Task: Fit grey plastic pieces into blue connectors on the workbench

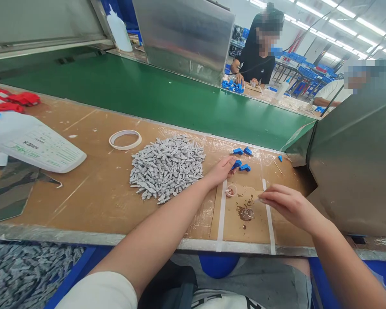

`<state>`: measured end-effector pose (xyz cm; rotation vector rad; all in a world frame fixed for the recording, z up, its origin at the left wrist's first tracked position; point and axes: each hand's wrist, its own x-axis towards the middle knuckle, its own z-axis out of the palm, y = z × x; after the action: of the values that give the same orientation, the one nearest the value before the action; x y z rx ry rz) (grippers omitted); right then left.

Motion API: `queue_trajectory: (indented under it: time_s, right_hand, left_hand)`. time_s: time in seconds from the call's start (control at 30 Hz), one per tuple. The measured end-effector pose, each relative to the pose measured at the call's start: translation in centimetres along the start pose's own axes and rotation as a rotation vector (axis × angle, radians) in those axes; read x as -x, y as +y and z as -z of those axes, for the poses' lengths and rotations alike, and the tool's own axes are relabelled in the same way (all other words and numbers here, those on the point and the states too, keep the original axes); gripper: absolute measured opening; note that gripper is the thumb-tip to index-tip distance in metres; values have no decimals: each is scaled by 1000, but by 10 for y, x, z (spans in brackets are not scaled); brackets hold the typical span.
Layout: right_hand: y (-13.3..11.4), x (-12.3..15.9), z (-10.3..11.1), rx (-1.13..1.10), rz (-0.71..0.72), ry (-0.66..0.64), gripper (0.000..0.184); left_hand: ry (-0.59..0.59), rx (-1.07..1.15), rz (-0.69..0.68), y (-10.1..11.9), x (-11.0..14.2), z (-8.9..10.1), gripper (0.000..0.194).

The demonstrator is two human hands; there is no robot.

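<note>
My left hand (223,170) has its fingers closed on a small blue plastic piece (236,164) above the cardboard tabletop. Several like it lie close by, among them one blue piece (245,167) just right of my fingertips. My right hand (286,202) is pinched shut over the right strip of white tape (269,219); a pale bit shows at the fingertips, too small to name. Between the hands stand a small round cup (230,191) with pinkish contents and a little clear jar (247,213), with brown spots around it.
A heap of small grey parts (167,167) lies left of my left arm, beside a tape roll (125,140). Further left are a white bottle (32,139) and red pieces (11,99). Beyond runs a green conveyor belt (167,94); a metal panel (357,163) borders the right.
</note>
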<state>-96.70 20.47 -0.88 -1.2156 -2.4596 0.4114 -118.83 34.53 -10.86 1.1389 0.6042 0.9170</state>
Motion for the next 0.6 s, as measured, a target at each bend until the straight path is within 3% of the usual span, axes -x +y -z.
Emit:
queue_trajectory:
  time_s: [0.13,0.3,0.43,0.6]
  right_hand:
    - [21,-25,-9,-222,-141,295,20]
    - [47,-57,-50,-451,-230,571,30]
    - [57,-61,-70,-463,-250,596,32]
    - [63,-56,-73,-407,-227,561,28]
  left_hand:
    - [-28,-45,-3,-1,-1,1,54]
    - [-61,-83,-16,-2,-1,1,59]
    - [-93,-172,14,-1,1,1,59]
    - [-91,-192,35,7,3,-3,57]
